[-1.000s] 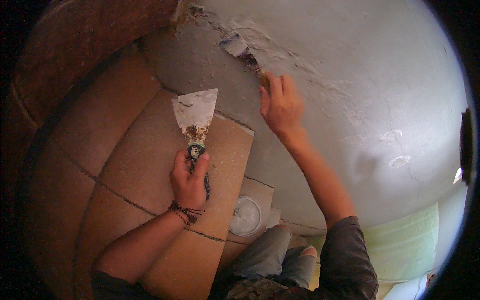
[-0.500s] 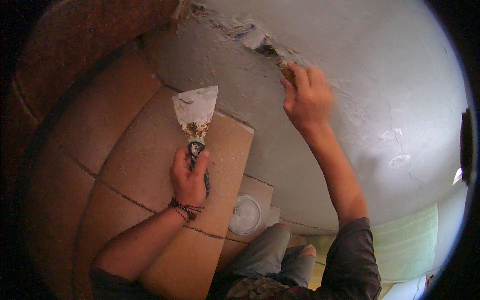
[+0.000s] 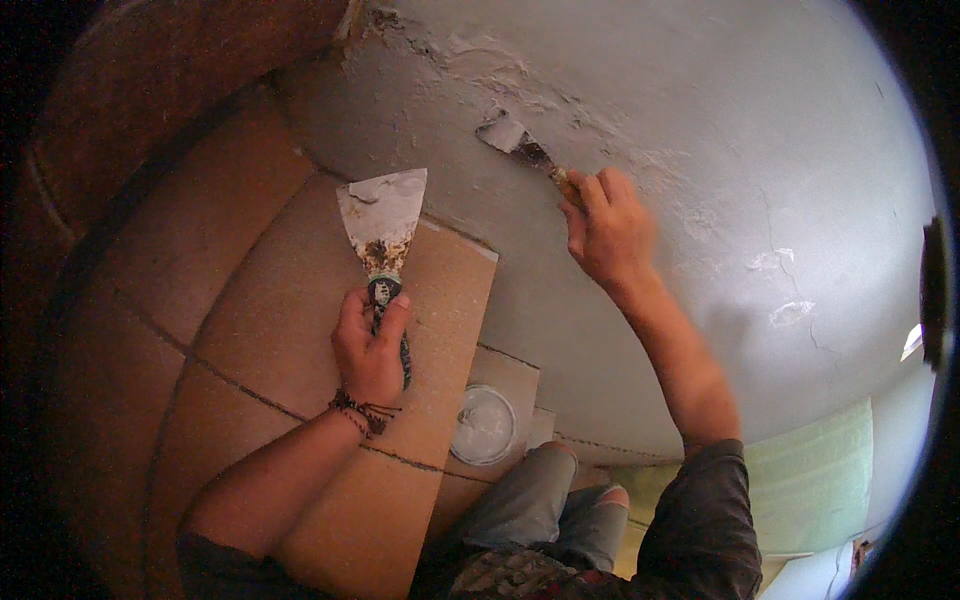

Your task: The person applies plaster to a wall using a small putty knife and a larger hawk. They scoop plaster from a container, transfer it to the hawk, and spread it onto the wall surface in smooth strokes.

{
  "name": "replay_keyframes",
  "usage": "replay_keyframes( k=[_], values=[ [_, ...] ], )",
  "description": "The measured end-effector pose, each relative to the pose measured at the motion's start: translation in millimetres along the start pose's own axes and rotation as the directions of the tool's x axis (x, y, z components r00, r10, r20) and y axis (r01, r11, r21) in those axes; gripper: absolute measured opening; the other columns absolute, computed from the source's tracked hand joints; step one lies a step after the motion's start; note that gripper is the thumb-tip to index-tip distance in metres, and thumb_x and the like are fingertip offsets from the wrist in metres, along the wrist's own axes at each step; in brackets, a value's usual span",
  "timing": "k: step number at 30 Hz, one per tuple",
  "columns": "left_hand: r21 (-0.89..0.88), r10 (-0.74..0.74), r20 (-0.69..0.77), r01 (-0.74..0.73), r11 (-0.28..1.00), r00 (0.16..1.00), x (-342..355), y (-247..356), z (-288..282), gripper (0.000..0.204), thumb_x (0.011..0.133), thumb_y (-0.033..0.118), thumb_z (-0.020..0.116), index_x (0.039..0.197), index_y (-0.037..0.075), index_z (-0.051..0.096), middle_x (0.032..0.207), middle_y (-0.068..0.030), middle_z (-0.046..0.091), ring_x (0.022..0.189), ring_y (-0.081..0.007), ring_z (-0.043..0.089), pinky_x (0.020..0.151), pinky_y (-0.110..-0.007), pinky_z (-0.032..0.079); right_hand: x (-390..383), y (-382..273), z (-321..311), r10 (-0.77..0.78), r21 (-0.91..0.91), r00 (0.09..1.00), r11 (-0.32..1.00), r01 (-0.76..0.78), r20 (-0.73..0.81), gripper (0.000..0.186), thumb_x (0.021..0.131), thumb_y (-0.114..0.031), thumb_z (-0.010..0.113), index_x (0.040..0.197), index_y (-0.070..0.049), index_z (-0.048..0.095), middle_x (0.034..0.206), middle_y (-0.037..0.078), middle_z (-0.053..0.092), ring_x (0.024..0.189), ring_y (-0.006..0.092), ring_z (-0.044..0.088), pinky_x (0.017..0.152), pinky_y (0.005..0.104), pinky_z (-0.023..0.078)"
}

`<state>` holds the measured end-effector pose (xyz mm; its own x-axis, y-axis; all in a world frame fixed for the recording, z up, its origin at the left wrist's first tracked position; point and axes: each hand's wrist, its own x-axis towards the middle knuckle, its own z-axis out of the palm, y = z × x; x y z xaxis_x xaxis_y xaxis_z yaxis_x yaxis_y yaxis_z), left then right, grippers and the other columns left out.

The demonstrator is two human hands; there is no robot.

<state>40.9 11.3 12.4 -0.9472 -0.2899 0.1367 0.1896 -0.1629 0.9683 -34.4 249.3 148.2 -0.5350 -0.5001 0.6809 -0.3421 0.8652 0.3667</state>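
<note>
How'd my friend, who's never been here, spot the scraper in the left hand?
Find the big brown tiles on the picture's left, then the left hand over them. The scraper in it points toward the picture's top. It has a wider blade than the narrow scraper in the right hand.

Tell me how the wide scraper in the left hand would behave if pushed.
The wide scraper probably bends little: its blade looks straight. The pale lump might come off, lying on the blade's open face. The handle seems unlikely to slip, closed in the left hand.
</note>
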Motion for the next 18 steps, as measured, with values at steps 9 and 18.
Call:
replay_keyframes(
  k=[9, 18],
  values=[
    [-0.005, -0.018, 0.003, 0.018, 1.000, 1.000, 0.9, -2.2, -0.1, 0.025, 0.087, 0.021, 0.064, 0.095, 0.000, 0.055, 0.077, -0.0023, 0.060, 0.069, -0.0080, 0.052, 0.062, -0.026, 0.044, 43.0, -3.0, -2.0, -0.048, -0.090, 0.996, 0.995, 0.041, -0.081, 0.032, 0.074, -0.012, 0.070, 0.104, -0.013, 0.061, 0.086, 0.008, 0.052, 0.079, 0.0273, 0.056, 0.061, 0.0379, 0.047],
    [-0.008, -0.058, 0.037, 0.058, 0.998, 0.998, 0.7, 0.9, 0.4, 0.021, 0.088, 0.022, 0.063, 0.094, 0.003, 0.055, 0.076, 0.0016, 0.055, 0.067, -0.0059, 0.047, 0.059, -0.024, 0.039, 107.2, 42.7, -74.6, -0.263, -0.307, 0.946, 0.931, 0.197, -0.190, 0.033, 0.074, -0.011, 0.069, 0.106, -0.018, 0.066, 0.092, 0.003, 0.059, 0.088, 0.0248, 0.057, 0.070, 0.0368, 0.048]
  ],
)
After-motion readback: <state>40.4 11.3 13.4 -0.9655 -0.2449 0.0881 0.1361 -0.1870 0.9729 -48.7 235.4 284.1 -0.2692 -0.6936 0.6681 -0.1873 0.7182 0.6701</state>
